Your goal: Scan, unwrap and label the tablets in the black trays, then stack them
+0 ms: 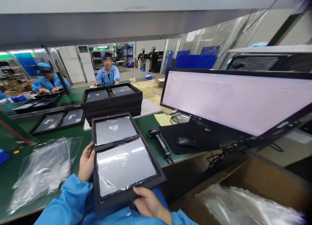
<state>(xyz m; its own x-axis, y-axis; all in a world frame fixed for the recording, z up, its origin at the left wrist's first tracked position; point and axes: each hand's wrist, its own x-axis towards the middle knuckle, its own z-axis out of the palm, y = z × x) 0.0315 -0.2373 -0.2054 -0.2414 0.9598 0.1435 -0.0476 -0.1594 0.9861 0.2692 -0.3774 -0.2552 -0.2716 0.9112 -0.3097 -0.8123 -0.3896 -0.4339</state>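
You had one bare left hand [87, 162] and one bare right hand [149, 201] on one black rectangular tray [117, 200] bearing two flat, glossy grey panels [125, 169]. Two more panels [96, 96] topped one stack of black trays [112, 105]. Before you were one wide black-framed monitor [229, 98], one black handheld scanner [160, 142] and one black mouse [186, 141].

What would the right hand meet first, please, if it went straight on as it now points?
The right hand would likely meet the black tray it holds; part of the hand is hidden, so depth is unclear.

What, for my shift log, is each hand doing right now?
Left hand: holding the black tray by its left edge.
Right hand: holding the same tray at its near edge.
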